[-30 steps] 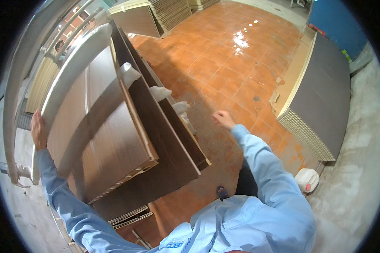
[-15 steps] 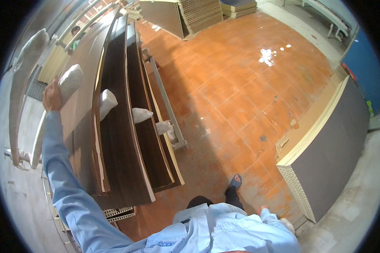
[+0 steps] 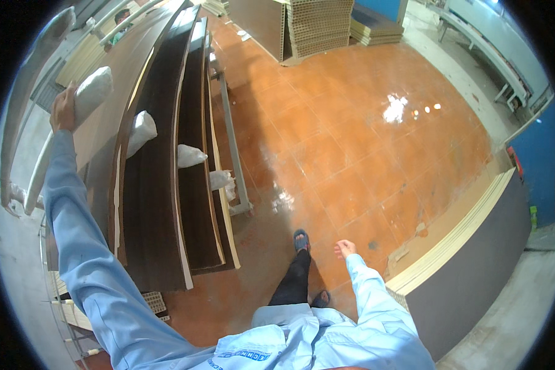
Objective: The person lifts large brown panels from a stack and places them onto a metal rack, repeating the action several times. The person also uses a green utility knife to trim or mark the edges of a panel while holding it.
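Observation:
My left hand (image 3: 63, 111) reaches out at the far left, its fingers closed round a rack arm (image 3: 94, 89) wrapped in white padding. Beneath and beside that arm, long dark brown panels (image 3: 151, 203) lean in layers on the rack. More white-wrapped arm ends (image 3: 143, 128) poke out between the panels. Loosely curled and with nothing in it, my right hand (image 3: 345, 248) hangs over the orange floor at the centre right, fingers a little apart.
A stack of grey-faced boards (image 3: 475, 265) stands on edge at the right. Honeycomb-core panels (image 3: 319, 28) and a low board stack (image 3: 376, 28) sit at the back. A grey rack rail (image 3: 229, 135) borders the tiled floor (image 3: 327, 135). Another person (image 3: 121, 21) shows at the far left.
The rack and panels have shifted left in view as I step forward. My right hand has swung from beside my body out over the floor. My left hand stays on the wrapped arm.

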Demonstrator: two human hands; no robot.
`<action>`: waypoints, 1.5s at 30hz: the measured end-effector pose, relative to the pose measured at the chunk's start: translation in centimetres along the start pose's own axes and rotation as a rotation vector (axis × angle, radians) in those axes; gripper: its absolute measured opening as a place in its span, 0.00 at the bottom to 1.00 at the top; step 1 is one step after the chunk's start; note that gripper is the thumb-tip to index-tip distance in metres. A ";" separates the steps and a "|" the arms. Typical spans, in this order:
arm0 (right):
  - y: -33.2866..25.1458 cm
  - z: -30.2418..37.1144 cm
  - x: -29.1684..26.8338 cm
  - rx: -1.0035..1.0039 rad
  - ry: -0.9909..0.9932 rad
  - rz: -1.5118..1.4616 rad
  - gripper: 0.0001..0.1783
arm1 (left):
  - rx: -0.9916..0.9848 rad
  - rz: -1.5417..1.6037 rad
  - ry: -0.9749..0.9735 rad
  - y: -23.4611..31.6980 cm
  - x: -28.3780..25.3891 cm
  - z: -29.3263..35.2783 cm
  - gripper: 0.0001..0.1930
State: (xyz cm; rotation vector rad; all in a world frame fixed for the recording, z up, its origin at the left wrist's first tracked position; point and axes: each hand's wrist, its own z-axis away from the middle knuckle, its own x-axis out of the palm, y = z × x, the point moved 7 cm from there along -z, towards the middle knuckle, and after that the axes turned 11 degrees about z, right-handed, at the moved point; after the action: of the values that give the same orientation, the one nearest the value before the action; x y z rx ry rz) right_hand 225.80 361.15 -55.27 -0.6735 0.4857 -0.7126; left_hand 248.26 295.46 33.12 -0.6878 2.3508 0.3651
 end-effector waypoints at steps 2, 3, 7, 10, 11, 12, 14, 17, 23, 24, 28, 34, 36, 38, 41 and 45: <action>-3.5 -0.3 -0.1 -0.069 -0.057 0.034 0.12 | -0.001 -0.036 0.024 -0.1 -0.1 0.1 0.34; -4.7 -1.0 -0.4 -0.082 -0.076 0.072 0.12 | 0.020 -0.051 0.077 0.1 -0.5 0.4 0.33; -2.8 -2.0 -3.0 -0.008 -0.111 0.200 0.10 | -0.082 -0.012 0.043 0.0 -0.5 0.6 0.32; 2.2 -2.0 -7.1 0.230 0.002 0.266 0.09 | -0.165 0.038 -0.011 0.2 -0.1 0.5 0.31; 3.2 -1.7 -8.5 0.221 0.015 0.252 0.09 | -0.173 0.038 -0.011 0.3 0.0 0.5 0.31; 4.9 -1.0 -10.3 0.307 0.082 0.258 0.09 | -0.181 0.060 -0.004 0.3 0.1 0.7 0.31; 6.5 0.0 -12.0 0.301 0.057 0.193 0.09 | -0.079 -0.075 -0.018 0.9 0.4 0.6 0.29; 8.1 1.9 -14.3 0.328 0.059 0.140 0.10 | -0.164 -0.131 0.033 -0.3 0.3 0.7 0.28; 9.9 2.7 -16.8 0.436 0.016 0.134 0.10 | -0.147 -0.194 -0.003 -2.4 0.8 0.4 0.28; 10.6 2.5 -17.6 0.527 0.048 0.179 0.10 | -0.215 -0.128 0.016 -3.2 0.8 0.4 0.28; 10.0 -3.1 -18.9 0.569 -0.090 0.238 0.12 | -0.461 0.084 0.064 -6.0 0.5 1.0 0.34; -1.9 -21.0 -17.8 0.256 -0.166 0.622 0.12 | -0.520 0.191 0.081 -7.0 1.0 1.9 0.33; -9.3 -25.9 -16.8 0.174 -0.021 0.357 0.11 | -0.561 0.177 0.100 -7.1 1.2 2.3 0.31; -18.0 -29.1 -14.4 0.034 -0.059 0.339 0.11 | -0.487 0.142 0.160 -6.4 0.9 2.0 0.29; -29.6 -29.8 -9.3 -0.162 -0.226 0.335 0.11 | -0.500 0.064 0.183 -5.8 0.6 1.6 0.28; -38.6 -27.9 -5.0 -0.347 -0.335 0.487 0.11 | -0.508 0.063 0.184 -4.7 0.0 0.7 0.27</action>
State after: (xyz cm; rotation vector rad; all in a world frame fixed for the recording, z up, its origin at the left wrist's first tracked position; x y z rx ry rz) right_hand 188.82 332.10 -46.42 -0.9355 0.4422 -0.0485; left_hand 251.27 291.89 32.19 -0.9112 2.4736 0.9856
